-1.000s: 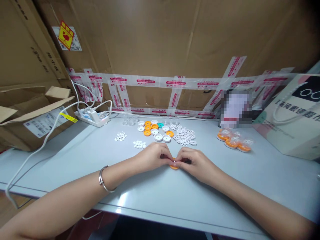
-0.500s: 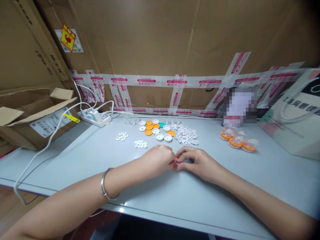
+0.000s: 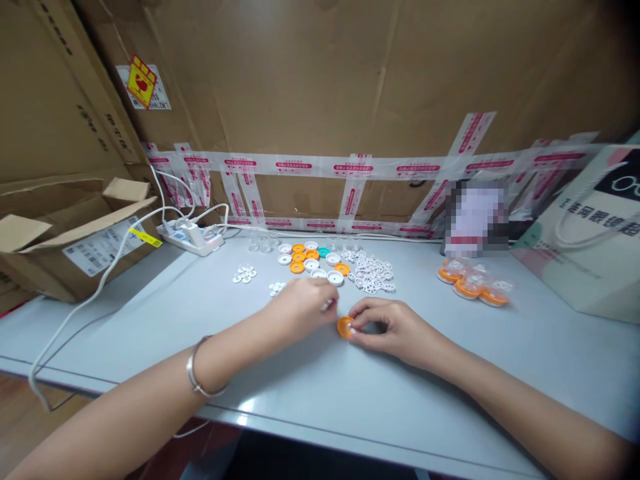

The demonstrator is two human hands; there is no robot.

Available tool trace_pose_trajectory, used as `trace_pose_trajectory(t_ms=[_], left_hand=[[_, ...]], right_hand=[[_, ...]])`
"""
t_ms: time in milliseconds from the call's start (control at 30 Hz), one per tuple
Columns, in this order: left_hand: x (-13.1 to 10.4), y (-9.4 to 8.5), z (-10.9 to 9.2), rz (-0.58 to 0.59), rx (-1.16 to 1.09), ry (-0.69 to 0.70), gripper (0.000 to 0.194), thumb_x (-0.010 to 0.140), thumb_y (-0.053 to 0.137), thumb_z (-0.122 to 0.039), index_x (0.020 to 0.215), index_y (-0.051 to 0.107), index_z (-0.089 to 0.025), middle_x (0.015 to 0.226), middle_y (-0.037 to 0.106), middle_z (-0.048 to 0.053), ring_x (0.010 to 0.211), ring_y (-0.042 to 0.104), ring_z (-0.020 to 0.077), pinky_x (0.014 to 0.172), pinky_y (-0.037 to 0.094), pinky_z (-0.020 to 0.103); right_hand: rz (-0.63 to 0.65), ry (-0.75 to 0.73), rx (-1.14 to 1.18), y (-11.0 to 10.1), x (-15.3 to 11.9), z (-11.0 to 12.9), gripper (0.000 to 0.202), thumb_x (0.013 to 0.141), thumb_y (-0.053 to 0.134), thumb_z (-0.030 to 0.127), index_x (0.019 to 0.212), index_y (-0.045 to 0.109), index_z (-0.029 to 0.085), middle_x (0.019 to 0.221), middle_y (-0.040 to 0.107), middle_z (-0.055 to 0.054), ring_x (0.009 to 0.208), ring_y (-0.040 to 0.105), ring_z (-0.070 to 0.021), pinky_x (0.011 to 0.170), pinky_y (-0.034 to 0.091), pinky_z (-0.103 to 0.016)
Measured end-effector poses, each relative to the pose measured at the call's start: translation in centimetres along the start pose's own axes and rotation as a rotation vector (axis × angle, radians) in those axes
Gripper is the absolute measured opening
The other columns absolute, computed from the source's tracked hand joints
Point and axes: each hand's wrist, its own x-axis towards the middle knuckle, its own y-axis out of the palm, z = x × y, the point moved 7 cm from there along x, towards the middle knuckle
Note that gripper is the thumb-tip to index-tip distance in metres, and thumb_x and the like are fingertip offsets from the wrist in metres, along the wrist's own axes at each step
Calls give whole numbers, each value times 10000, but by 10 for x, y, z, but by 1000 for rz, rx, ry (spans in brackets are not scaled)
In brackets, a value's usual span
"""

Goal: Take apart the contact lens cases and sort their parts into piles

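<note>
Disc (image 3: 343,327), orange, right hand (image 3: 389,323) pinching its edge, left hand (image 3: 309,301) just beside, grip unclear

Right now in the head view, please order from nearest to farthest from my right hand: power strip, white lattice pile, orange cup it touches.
1. Orange cup: touching the right hand.
2. White lattice pile: beyond the hand.
3. Power strip: back left.

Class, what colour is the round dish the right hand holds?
The dish is orange; head view.

Grey tabletop (image 3: 280,393): orange discs (image 3: 297,267), white discs (image 3: 335,278), teal disc (image 3: 325,253), white lattice pieces (image 3: 371,273), power strip (image 3: 203,248).
</note>
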Motion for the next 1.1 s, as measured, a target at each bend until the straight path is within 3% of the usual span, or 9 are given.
trace_pose_trajectory(t_ms=[67,167,233,333,467,767,967,1100], left_hand=[[-1,-21,26,-12,-19,-21,120,719,524,-73,732,627,-134,696,639,27,637,564,116,610,410,205],[-2,-34,72,58,57,-61,137,730,504,-86,718,633,-128,696,635,39,613,536,113,596,388,213],[-3,-30,94,122,100,-59,141,726,499,-85,704,633,-124,703,629,46,612,528,111,591,380,213],[-3,-14,102,196,122,-11,144,726,497,-87,715,634,-129,729,628,49,638,533,113,612,383,212],[-3,-1,92,241,82,37,153,751,487,-98,762,638,-124,769,629,59,674,545,115,638,397,208],[-7,-4,79,344,-1,58,181,805,472,-138,769,649,-139,753,631,49,692,562,125,650,411,218],[-6,-2,31,97,-160,107,198,840,510,-274,930,616,-132,889,608,73,817,552,149,740,413,249],[-5,22,6,140,-335,73,339,737,625,-434,933,622,-157,828,597,43,768,535,146,674,408,232]], right_hand=[[-5,-19,-12,0,0,-1,85,731,620,253,737,683,197,901,645,-32,774,607,-137,719,448,-244],[-2,-55,-6,0,0,-1,81,732,619,248,757,674,194,906,640,-32,788,603,-132,727,448,-235],[2,-67,1,0,-1,-1,81,736,617,248,766,670,195,910,638,-34,801,603,-134,738,448,-236],[3,-77,-5,-1,-1,-1,79,736,616,246,769,668,195,910,639,-39,816,605,-142,751,450,-244],[2,-88,-11,-1,-1,0,73,730,621,236,765,667,192,911,640,-42,817,606,-143,753,450,-247],[-24,-87,2,-3,2,-2,90,727,627,248,789,673,200,904,641,-45,811,604,-153,734,455,-266],[4,-49,52,-3,3,0,116,731,632,281,800,673,197,866,652,-44,808,596,-160,749,453,-283],[26,10,71,0,6,0,115,723,638,285,785,664,191,842,633,-34,783,578,-151,728,448,-272]])
